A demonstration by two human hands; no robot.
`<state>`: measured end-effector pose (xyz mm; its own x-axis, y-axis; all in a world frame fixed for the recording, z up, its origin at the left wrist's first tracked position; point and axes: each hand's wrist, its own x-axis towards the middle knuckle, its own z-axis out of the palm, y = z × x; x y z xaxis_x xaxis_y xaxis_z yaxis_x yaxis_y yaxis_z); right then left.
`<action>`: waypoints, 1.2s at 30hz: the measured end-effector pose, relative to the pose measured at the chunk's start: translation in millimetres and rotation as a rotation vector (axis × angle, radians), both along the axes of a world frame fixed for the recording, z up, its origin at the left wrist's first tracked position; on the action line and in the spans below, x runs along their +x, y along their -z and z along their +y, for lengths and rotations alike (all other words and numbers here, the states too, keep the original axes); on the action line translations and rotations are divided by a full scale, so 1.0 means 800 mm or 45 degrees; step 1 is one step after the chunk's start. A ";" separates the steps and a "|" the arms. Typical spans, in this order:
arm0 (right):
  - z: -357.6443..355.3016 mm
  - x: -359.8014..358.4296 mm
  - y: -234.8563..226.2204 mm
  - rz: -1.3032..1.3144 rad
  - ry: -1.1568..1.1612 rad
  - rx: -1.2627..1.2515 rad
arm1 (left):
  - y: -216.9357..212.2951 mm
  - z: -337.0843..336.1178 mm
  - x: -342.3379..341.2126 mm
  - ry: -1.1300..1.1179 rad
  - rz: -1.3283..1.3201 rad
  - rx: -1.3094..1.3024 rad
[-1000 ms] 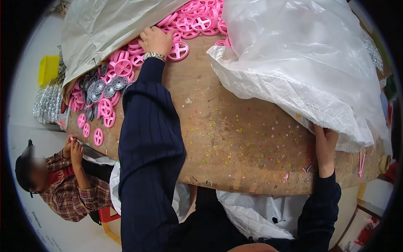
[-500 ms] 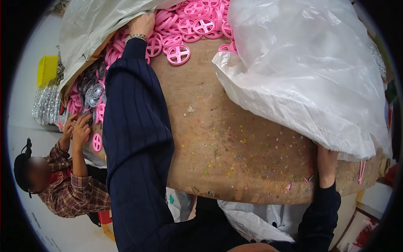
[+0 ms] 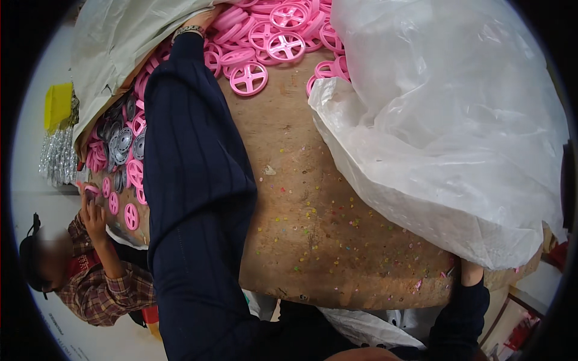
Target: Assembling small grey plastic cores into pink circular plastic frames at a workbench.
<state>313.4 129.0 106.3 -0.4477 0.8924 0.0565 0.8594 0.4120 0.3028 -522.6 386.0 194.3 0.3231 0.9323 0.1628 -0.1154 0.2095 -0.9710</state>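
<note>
Wheels (image 3: 286, 47) are apparently reached deeper: left hand (image 3: 206, 18) is now hidden under upper-left sack (image 3: 114, 48), right hand (image 3: 472, 274) under bag (image 3: 439, 120) (fingers' opening, grip untellable).

Soft light glints on the plastic bag (image 3: 439, 126).

Pink four-spoked wheels (image 3: 286, 47) lie heaped, some tilted, toward the far edge of the table (image 3: 289, 210), partly beneath a pale sack (image 3: 120, 45); a creased translucent bag (image 3: 439, 138) overlies the right side.
</note>
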 end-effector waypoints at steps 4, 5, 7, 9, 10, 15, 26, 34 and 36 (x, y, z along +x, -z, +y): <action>0.014 0.010 0.026 -0.131 -0.056 0.118 | -0.007 -0.006 -0.009 -0.179 0.683 0.101; 0.007 0.020 0.018 -0.208 -0.037 0.146 | 0.012 0.005 0.024 -0.208 0.304 -0.047; 0.011 -0.012 0.006 0.027 -0.037 0.095 | -0.010 -0.023 0.009 -0.023 -0.441 -0.246; 0.017 -0.077 -0.027 0.400 0.024 -0.066 | 0.001 -0.045 0.026 0.227 -1.765 -0.195; 0.014 -0.091 -0.053 0.504 0.133 -0.122 | 0.027 -0.042 0.110 0.233 -2.727 -0.102; 0.027 -0.149 -0.096 1.306 0.152 -0.297 | -0.010 -0.113 0.153 0.331 -2.811 -0.144; 0.027 -0.182 -0.127 1.512 0.072 -0.285 | -0.049 -0.256 0.268 0.310 -2.619 -0.538; 0.032 -0.168 -0.108 1.510 0.097 -0.306 | -0.130 -0.283 0.319 0.001 -2.665 -0.439; 0.032 -0.163 -0.105 1.502 0.138 -0.330 | -0.127 -0.236 0.313 0.430 -2.413 -0.304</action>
<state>182.9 154.3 190.0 -0.1638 0.9673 0.1938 0.5850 0.2534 -0.7704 -272.4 197.6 295.7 0.0503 0.9313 0.3607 0.9641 -0.1396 0.2259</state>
